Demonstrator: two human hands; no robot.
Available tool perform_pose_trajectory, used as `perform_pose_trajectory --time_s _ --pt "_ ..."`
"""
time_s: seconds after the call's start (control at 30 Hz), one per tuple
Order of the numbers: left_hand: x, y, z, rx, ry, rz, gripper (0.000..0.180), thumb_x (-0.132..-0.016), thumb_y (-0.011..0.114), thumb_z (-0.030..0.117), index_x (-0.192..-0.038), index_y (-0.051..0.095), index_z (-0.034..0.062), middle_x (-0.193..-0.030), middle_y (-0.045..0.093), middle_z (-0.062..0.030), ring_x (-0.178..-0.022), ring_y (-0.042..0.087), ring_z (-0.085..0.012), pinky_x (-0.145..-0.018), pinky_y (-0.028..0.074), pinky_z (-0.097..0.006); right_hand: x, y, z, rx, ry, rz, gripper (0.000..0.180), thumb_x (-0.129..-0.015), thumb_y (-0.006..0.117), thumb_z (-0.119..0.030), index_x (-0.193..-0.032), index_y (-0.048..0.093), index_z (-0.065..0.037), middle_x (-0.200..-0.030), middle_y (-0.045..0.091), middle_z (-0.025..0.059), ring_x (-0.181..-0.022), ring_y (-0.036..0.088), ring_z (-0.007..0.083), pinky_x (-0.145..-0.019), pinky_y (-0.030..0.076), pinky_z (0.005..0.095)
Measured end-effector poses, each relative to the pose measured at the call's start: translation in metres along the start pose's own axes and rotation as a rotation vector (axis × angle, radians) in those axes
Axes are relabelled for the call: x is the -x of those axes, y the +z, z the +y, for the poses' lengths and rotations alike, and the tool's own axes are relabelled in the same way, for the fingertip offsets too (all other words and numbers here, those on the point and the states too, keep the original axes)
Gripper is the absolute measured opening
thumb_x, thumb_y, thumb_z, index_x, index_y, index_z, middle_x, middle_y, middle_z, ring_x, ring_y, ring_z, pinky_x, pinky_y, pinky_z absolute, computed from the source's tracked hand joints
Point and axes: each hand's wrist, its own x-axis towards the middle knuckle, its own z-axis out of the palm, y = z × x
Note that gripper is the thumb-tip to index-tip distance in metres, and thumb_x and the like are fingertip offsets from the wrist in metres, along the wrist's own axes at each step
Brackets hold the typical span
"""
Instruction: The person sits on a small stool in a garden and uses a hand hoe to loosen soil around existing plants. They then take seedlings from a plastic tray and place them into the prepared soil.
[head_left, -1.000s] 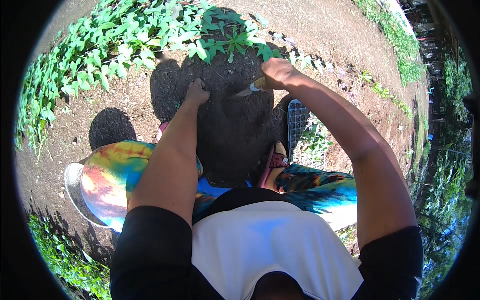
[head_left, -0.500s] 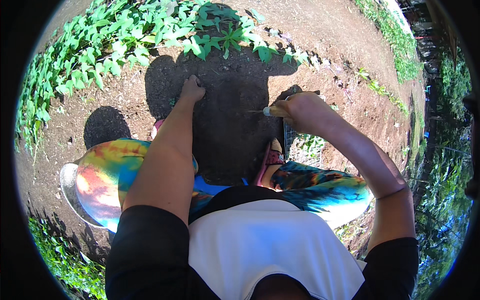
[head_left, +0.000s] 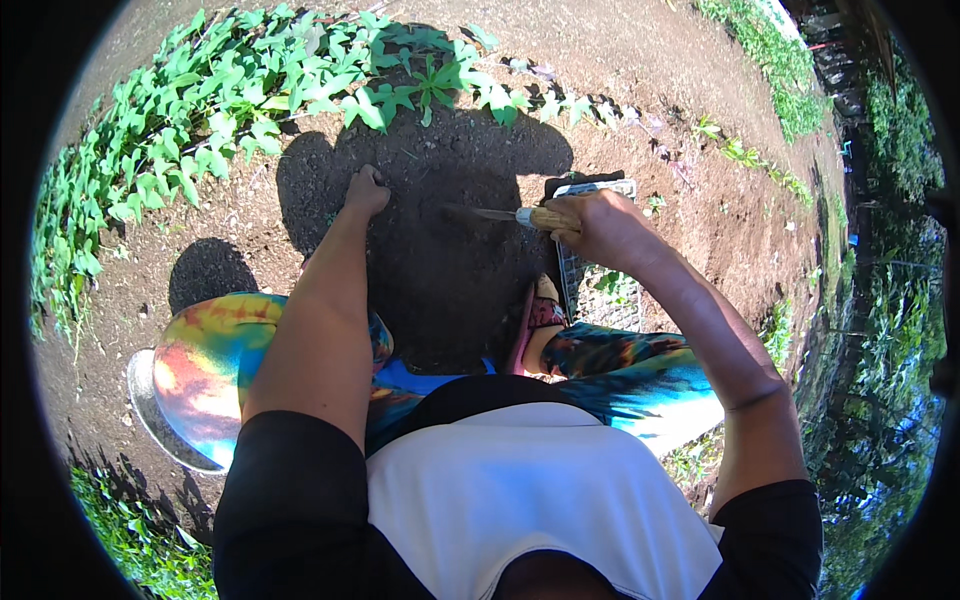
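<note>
- Head view: the person appears to be working the shaded soil (head_left: pixel 430 285) with a hand tool (head_left: pixel 523 216), probably loosening or scraping it.
- The next move likely calls for a firm hold on the handle and the blade kept low, clear of the other hand.
- The right hand (head_left: pixel 603 230) is closed around the wooden handle, over the upper part of a cell tray (head_left: pixel 569 285).
- The tool points left from there, its blade over the middle of the shaded soil; whether the tip is in it cannot be told.
- The left hand (head_left: pixel 367 192) is at the soil's left side, below the edge of the green vines (head_left: pixel 250 90), fingers curled; how tightly, or around what, cannot be told.
</note>
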Motion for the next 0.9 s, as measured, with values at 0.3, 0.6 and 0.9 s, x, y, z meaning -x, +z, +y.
perform_pose_trajectory --time_s 0.3,0.6,0.9 --pt "0.000 0.004 -0.001 -0.014 -0.002 0.057 0.035 -0.072 0.073 0.020 -0.102 0.059 0.0070 -0.108 0.066 -0.0220 -0.107 0.062 -0.0408 -0.090 0.050 -0.047 -0.139 0.022 -0.024 0.476 -0.461 0.075 0.014 -0.080 0.063 -0.015 -0.077 0.072 -0.003 -0.079 0.072 0.0138 -0.080 0.073 0.0318 -0.066 0.058 0.0426" --pt "0.002 -0.005 0.007 0.003 -0.042 -0.036 0.033 -0.076 0.068 0.014 -0.106 0.057 0.0085 -0.119 0.057 -0.0215 -0.113 0.058 -0.0421 -0.097 0.048 -0.047 -0.098 0.035 0.011 0.215 -0.164 -0.176 0.025 -0.087 0.068 -0.033 -0.093 0.074 -0.009 -0.084 0.072 0.0176 -0.085 0.072 0.0343 -0.077 0.058 0.0442" --pt "0.064 0.041 0.047 -0.203 0.646 -0.004 0.027 -0.080 0.062 0.003 -0.106 0.057 0.0080 -0.105 0.054 -0.0183 -0.099 0.059 -0.0432 -0.086 0.051 -0.051 -0.011 -0.088 0.054 0.185 0.218 -0.055 0.027 -0.089 0.073 -0.030 -0.109 0.075 -0.012 -0.095 0.075 0.0148 -0.095 0.072 0.0293 -0.089 0.058 0.0396"
